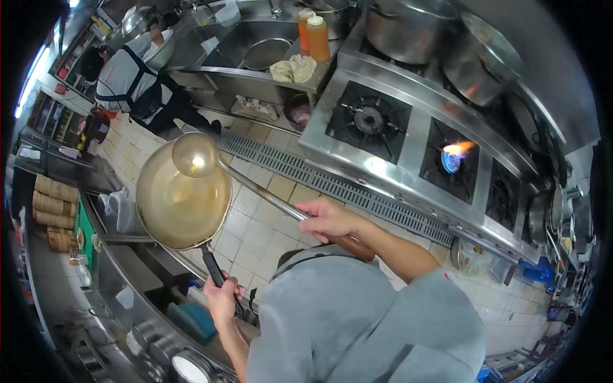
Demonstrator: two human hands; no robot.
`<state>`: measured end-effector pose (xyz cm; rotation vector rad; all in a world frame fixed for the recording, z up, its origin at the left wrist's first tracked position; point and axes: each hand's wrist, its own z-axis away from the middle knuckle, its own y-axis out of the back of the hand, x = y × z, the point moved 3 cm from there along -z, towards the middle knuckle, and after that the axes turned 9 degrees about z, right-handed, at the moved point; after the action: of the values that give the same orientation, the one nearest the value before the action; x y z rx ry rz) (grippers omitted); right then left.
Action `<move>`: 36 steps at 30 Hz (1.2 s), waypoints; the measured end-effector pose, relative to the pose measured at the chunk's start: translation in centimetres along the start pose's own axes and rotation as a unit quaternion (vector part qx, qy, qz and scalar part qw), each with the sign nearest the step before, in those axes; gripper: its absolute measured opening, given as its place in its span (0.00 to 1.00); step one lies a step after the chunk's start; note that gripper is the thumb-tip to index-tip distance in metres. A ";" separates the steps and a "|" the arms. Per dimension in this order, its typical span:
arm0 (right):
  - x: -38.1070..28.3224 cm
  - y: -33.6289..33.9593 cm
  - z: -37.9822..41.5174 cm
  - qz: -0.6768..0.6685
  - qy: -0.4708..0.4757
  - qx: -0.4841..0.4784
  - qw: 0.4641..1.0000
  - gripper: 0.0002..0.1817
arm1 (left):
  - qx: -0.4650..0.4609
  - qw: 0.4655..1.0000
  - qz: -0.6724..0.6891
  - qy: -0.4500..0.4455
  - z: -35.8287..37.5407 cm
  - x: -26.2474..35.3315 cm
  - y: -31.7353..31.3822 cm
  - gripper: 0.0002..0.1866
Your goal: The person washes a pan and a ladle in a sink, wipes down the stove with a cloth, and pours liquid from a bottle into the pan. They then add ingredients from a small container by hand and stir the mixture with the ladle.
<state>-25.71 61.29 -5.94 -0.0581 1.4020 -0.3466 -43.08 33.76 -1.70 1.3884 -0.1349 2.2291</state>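
One pan [172, 217]: held out above the tiled floor [249, 220], left hand [221, 297] gripping its black handle [211, 263].
Ladle [255, 186]: right hand [325, 220] closed round it, bowl [195, 155] overlapping the pan's far side.
Stove [408, 137]: to the right, one burner [452, 158] flaming; a floor grate [306, 172] runs between.
Co-worker [131, 83]: beyond the pan, near the sink [236, 32].
Hard to see: pan edge behind the ladle; a big pot's [412, 29] top, cut off; whether the pan holds liquid.

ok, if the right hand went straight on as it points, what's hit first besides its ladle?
Likely the near rim of the pan; depth is unclear, so the right hand, gripping the ladle, might pass above it.
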 end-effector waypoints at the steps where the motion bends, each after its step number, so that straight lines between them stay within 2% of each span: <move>1: -0.2 0.7 -1.9 -0.018 -0.011 -0.016 1.000 0.24 | 0.004 1.000 -0.003 0.003 -1.2 0.8 -0.2 0.07; 5: -0.4 2.2 -9.5 -0.052 -0.038 -0.031 0.997 0.23 | 0.001 1.000 -0.005 0.011 -6.1 3.7 -1.1 0.07; 7: -0.8 3.1 -13.2 -0.061 -0.043 -0.029 0.997 0.12 | 0.007 1.000 -0.004 0.029 -9.5 5.2 -1.2 0.07; 10: -2.0 4.1 -18.3 -0.038 -0.071 0.001 0.997 0.09 | -0.007 0.999 -0.008 0.043 -15.7 6.3 -0.9 0.07; 14: -2.6 6.2 -25.9 -0.009 -0.081 0.028 0.996 0.08 | -0.076 0.997 -0.006 0.029 -25.9 10.4 -0.9 0.07; 16: -4.0 6.8 -29.0 -0.014 -0.098 0.067 0.993 0.12 | -0.117 0.993 -0.030 0.007 -30.5 13.2 -1.6 0.07; 20: -7.1 8.3 -34.0 -0.043 -0.077 0.136 0.987 0.11 | -0.207 0.974 -0.091 -0.014 -39.5 18.8 -3.5 0.07; 22: -8.1 9.7 -35.6 -0.037 -0.046 0.189 0.980 0.15 | -0.227 0.966 -0.115 -0.036 -43.4 21.9 -5.6 0.07; 24: -9.0 11.4 -36.6 -0.015 -0.045 0.203 0.978 0.14 | -0.284 0.942 -0.163 -0.077 -46.8 25.2 -8.6 0.09; 26: -10.0 13.3 -36.8 0.004 -0.055 0.276 0.959 0.13 | -0.301 0.933 -0.179 -0.088 -49.9 27.8 -12.4 0.10; 28: -10.2 15.6 -36.8 -0.003 -0.070 0.298 0.952 0.12 | -0.317 0.923 -0.191 -0.100 -52.9 29.6 -16.4 0.11; 30: -10.0 18.4 -36.5 0.027 -0.072 0.328 0.942 0.17 | -0.346 0.895 -0.243 -0.142 -57.1 30.4 -20.6 0.13; 31: -10.1 19.6 -36.2 0.030 -0.093 0.337 0.936 0.16 | -0.345 0.894 -0.245 -0.146 -58.8 30.9 -22.6 0.13; 34: -10.0 23.7 -35.6 0.039 -0.075 0.368 0.926 0.16 | -0.340 0.865 -0.307 -0.205 -62.1 32.5 -27.9 0.16; 36: -10.5 27.0 -35.9 0.041 -0.070 0.378 0.922 0.18 | -0.302 0.822 -0.430 -0.218 -64.0 34.0 -31.1 0.18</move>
<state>-56.34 95.64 -8.79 0.5984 1.0491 -0.7784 -92.50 94.87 -8.21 1.2095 -0.2753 0.9758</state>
